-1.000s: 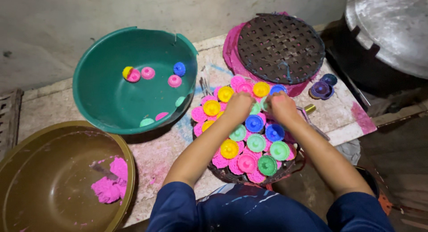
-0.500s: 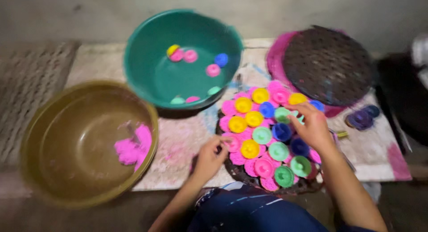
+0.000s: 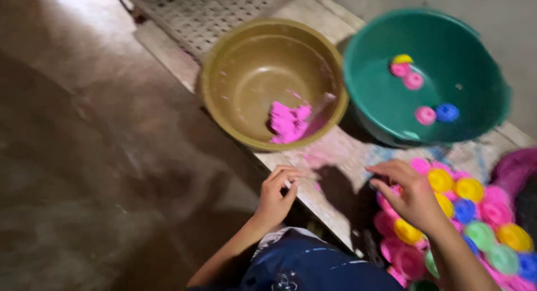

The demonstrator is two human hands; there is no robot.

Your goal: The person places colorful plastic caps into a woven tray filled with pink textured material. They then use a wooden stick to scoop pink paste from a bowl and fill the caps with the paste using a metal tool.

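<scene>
**Two hands at a ledge of bowls and coloured moulds**

Dim concrete floor fills the left of the view, and a pale, stained counter point(image 3: 341, 156) runs diagonally from the upper left to the lower right. A perforated mat point(image 3: 218, 14) lies at its far end.

On the counter sits a brown bowl point(image 3: 251, 50) with a lump of pink dough point(image 3: 286, 122) against its near wall. Just beside it, to the right, stands a green bowl point(image 3: 475, 50). Inside that are a few small round moulds point(image 3: 425, 115): pink ones, a blue one, and one with a yellow top.

At the lower right, a tray of many round moulds packed close together, the mould tray point(image 3: 475, 212), shows pink, yellow, green and blue pieces. Its rim is hidden under them.

The left hand point(image 3: 275, 195) rests at the near edge of the counter, fingers curled loosely inward. Its grip holds nothing that can be seen; whether it pinches something small cannot be told through the blur.

The right hand point(image 3: 411, 195) lies over the left edge of the mould tray, fingers bent and spread, touching the pink and yellow moulds there. It does not clearly clasp any one of them.

Dark blue clothing point(image 3: 313, 266) with pale flecks shows at the bottom, between the arms.
</scene>
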